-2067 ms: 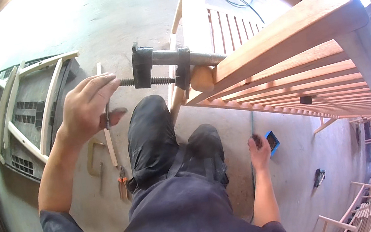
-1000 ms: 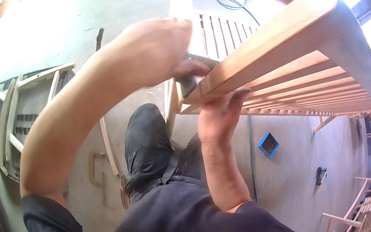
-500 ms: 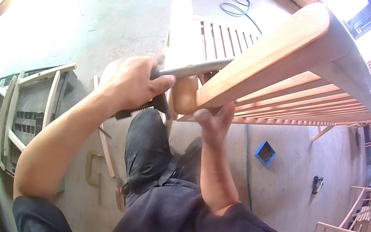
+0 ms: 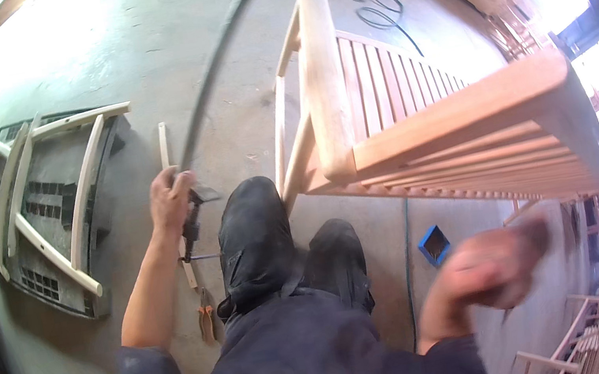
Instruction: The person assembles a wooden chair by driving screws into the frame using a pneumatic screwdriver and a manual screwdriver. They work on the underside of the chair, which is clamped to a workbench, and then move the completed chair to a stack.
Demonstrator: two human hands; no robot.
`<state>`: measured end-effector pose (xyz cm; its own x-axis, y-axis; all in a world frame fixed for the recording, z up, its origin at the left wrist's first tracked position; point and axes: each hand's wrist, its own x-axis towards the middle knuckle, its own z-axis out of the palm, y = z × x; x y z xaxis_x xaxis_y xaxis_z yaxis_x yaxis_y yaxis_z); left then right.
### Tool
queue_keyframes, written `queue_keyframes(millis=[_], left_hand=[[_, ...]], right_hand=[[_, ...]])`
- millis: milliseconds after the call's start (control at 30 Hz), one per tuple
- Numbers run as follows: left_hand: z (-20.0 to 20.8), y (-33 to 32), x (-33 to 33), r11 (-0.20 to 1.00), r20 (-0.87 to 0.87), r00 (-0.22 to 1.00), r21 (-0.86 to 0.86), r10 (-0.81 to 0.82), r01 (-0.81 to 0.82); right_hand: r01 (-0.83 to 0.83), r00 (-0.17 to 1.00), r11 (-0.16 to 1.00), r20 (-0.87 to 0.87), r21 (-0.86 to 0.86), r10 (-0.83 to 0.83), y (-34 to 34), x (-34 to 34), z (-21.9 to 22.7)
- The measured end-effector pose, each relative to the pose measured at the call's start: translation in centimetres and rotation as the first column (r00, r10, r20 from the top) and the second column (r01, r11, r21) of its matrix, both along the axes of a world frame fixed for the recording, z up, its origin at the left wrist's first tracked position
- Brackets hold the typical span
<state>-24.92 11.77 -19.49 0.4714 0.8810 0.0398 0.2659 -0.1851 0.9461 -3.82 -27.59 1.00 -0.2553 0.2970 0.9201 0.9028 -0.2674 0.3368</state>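
My left hand [image 4: 170, 200] is closed around the lower end of a long dark bar clamp [image 4: 212, 78], beside my left knee. The clamp slants up and away, its far jaw near the top edge and its screw end under my hand. To its right stands a pale wooden slatted bench [image 4: 325, 78], apart from the clamp, its thick rail [image 4: 463, 114] reaching toward the right. My right hand [image 4: 494, 265] is off the bench at the lower right, smeared by motion; its fingers cannot be made out.
A dark low platform [image 4: 55, 230] bearing curved wooden frame parts lies at left. Pliers with orange handles [image 4: 207, 319] and a wooden strip [image 4: 163, 143] lie on the floor. A blue box [image 4: 433, 246] sits right of my knees; a hose [image 4: 371, 2] coils behind the bench.
The clamp has come away from the bench corner and swung left, upright-slanting, in my left hand. My right hand has left the bench's underside and moved right and nearer.
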Motion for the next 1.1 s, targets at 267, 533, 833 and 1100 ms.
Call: queue_keyframes(millis=[267,533,833,1100], left_hand=[[-11.4,5.7,-0.4,0.972,-0.534,0.814,0.066,0.226,-0.226],[-19.2,12.5,4.1,0.996,-0.635,0.768,0.027,0.085,-0.088],[19.2,-6.5,21.2,0.058,-0.259,0.426,0.796,-0.867,0.602],[16.0,-5.0,22.5,0.092,-0.239,0.407,0.759,-0.882,0.645]], right_hand=[[0.452,0.868,0.859,-0.102,-0.241,-0.486,0.0,7.8,16.6],[0.365,0.904,0.914,-0.169,-0.176,-0.394,2.6,7.2,16.3],[0.412,0.885,0.886,-0.138,-0.215,-0.445,1.0,7.5,15.9],[0.301,0.905,0.941,-0.265,-0.156,-0.334,1.7,8.4,15.1]])
